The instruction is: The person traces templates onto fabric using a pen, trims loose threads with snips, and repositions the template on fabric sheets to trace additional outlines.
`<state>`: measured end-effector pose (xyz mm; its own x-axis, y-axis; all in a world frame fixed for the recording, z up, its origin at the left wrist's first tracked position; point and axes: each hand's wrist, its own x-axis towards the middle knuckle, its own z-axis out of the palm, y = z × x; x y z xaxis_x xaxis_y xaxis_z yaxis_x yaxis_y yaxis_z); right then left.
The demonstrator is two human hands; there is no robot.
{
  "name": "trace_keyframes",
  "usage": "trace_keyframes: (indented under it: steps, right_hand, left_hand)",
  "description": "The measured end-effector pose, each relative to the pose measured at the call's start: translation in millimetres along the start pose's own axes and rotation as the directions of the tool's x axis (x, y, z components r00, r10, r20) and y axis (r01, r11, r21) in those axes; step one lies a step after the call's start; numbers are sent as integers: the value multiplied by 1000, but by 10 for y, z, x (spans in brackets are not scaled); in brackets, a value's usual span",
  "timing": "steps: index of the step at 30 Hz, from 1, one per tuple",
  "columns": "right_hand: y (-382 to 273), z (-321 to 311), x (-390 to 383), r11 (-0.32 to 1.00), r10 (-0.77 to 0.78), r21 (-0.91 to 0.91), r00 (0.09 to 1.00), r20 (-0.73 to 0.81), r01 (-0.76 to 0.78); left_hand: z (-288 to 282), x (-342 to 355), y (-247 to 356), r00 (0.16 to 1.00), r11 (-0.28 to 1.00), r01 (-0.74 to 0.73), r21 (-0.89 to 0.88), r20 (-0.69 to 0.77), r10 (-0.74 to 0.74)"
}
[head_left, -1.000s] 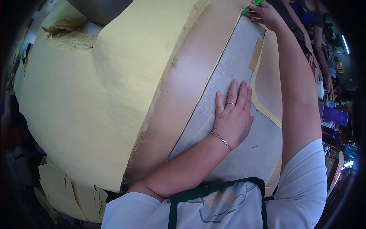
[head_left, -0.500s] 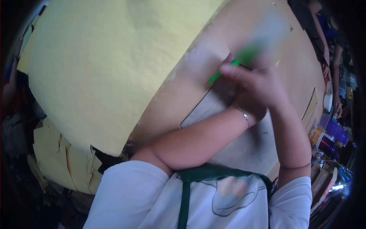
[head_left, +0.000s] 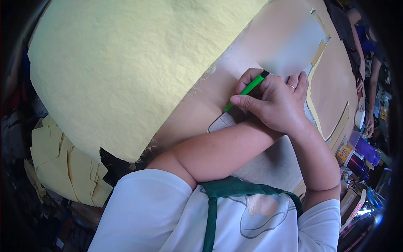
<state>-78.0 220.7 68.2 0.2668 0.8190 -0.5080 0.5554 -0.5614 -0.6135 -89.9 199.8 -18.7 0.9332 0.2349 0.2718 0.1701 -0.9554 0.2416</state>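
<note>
1. One broad, pale yellow sheet (head_left: pixel 117 75) spreads across the upper left, its frayed edge slanting down toward the person. Loose fibres there look worth folding aside, since they could snag a tip.
2. Tan surface (head_left: pixel 191 113) shows alongside that frayed edge and again over on the right. I cannot tell whether it is the tabletop or a covering on it.
3. Grey board (head_left: pixel 268 166) lies flat on the tan surface, its upper part lost in a blur. I judge that any slip of it would spoil the line.
4. Left forearm (head_left: pixel 214 151) crosses above the board; leaning some weight through it would probably help steadiness.
5. Right hand (head_left: pixel 277 103) pinches a green pen (head_left: pixel 247 90) between thumb and fingers. The step looks like running the pen along the board's edge, so a light, even grip suits it.
6. Left hand (head_left: pixel 299 84) is mostly hidden behind the right; the fingers that show are stretched out, grasping nothing visible. Firm, flat pressure works best.
7. Pen tip (head_left: pixel 227 109) points down at the board's left edge, near a corner. Hugging the edge at one constant slant should give the truest line.
</note>
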Motion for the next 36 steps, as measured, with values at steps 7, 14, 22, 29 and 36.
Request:
trace_keyframes:
  steps: [7,14,22,29,36]
  right_hand:
    - [464,-446,298,941,23,338,991,-130,22]
    - [1318,-1624,827,925,73,368,906,-417,95]
    - [1845,-2312,1471,917,-73,127,473,-878,378]
    - [2216,-1724,670,736,259,310,172,-950,602]
    - [2441,-1272,89,593,475,436,143,-868,677]
  left_hand:
    - [-42,164,6,951,788,287,-545,260,-167]
    - [-202,79,21,973,890,190,-415,202,-113]
    - [-215,118,24,973,913,158,-376,214,-80]
    - [-279,170,-10,963,967,141,-214,255,-83]
    - [-346,388,136,960,977,126,-173,268,-76]
